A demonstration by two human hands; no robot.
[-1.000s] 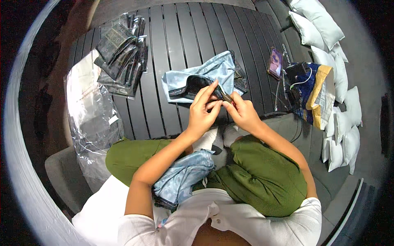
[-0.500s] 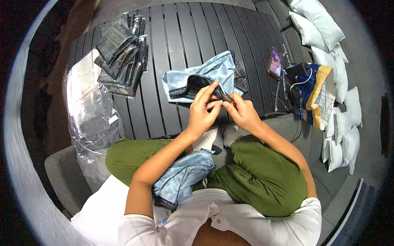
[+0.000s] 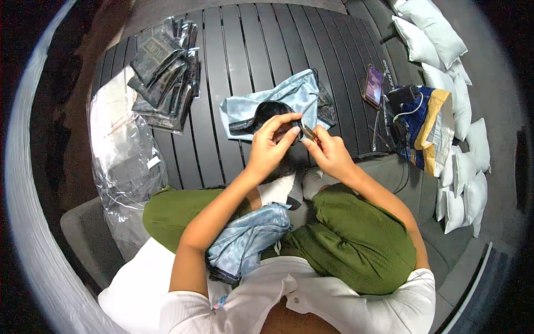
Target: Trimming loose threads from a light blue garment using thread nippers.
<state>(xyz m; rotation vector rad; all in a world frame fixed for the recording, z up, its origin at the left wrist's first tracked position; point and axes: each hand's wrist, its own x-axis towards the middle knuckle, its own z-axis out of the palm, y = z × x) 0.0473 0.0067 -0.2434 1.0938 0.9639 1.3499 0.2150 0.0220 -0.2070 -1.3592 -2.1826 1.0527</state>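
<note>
Small dark slim item [image 3: 307,132] pinched btwn left hand [image 3: 271,146] & right hand [image 3: 328,153] fingertips, above pale-blue satin pouch [image 3: 289,100] on dark slatted table [image 3: 233,67]

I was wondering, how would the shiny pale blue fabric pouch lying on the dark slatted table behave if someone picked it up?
The shiny pale blue fabric pouch would probably sag limply, since it lies creased and folded. Its satin-like sheen suggests it may slip between fingers. It looks light and unlikely to roll.
</note>
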